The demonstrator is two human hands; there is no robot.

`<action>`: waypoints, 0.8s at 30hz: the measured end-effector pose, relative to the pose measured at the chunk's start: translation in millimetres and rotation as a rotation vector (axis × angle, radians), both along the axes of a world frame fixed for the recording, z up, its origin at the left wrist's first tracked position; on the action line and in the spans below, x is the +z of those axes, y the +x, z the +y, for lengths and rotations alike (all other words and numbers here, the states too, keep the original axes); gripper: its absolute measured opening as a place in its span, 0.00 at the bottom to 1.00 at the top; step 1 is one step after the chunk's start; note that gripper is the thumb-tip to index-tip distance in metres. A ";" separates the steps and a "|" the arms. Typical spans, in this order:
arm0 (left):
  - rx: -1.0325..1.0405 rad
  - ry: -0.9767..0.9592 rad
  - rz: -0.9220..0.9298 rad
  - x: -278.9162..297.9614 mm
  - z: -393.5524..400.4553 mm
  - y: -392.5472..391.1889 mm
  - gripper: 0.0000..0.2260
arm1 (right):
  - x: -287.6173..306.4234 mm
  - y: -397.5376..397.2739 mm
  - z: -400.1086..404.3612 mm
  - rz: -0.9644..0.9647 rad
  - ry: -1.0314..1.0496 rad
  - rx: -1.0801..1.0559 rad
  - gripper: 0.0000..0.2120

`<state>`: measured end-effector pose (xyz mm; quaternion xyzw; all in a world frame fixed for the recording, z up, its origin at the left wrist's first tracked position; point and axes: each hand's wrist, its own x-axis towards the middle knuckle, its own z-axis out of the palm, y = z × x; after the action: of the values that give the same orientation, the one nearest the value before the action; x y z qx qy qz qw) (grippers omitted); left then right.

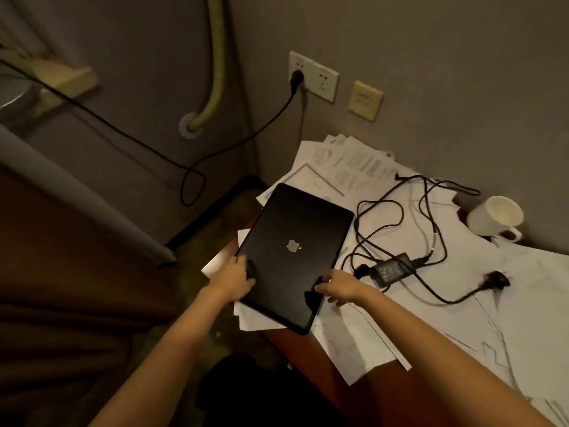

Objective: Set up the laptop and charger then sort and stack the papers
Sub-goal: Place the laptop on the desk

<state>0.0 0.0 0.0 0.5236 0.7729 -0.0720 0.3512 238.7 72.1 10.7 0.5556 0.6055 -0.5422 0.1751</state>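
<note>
1. A closed black laptop point(294, 254) is gripped at its near edge by the left hand point(237, 277) and right hand point(337, 285), over scattered papers point(462, 303).
2. The charger brick point(395, 268) is seen beside it.

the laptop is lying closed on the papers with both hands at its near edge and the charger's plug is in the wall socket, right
Not quite. In the head view the charger's plug lies loose on the papers; the wall socket holds another cord's plug. The laptop is closed, with the left hand and right hand at its near edge.
</note>
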 end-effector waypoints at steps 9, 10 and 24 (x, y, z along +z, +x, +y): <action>0.233 0.019 -0.057 -11.5 16.9 -1.2 0.28 | -38.0 -18.9 -14.4 -0.156 0.093 -0.374 0.10; 0.268 0.028 -0.077 -13.4 20.5 -2.8 0.28 | -42.4 -20.5 -14.9 -0.166 0.084 -0.486 0.15; 0.526 0.155 -0.127 -19.7 55.0 -22.2 0.32 | -45.3 -47.6 -23.2 0.015 0.019 -1.143 0.35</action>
<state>-22.2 55.0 -19.7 0.3338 0.8619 0.1140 0.3643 191.1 48.9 -34.6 0.7927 0.2149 -0.5490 -0.1553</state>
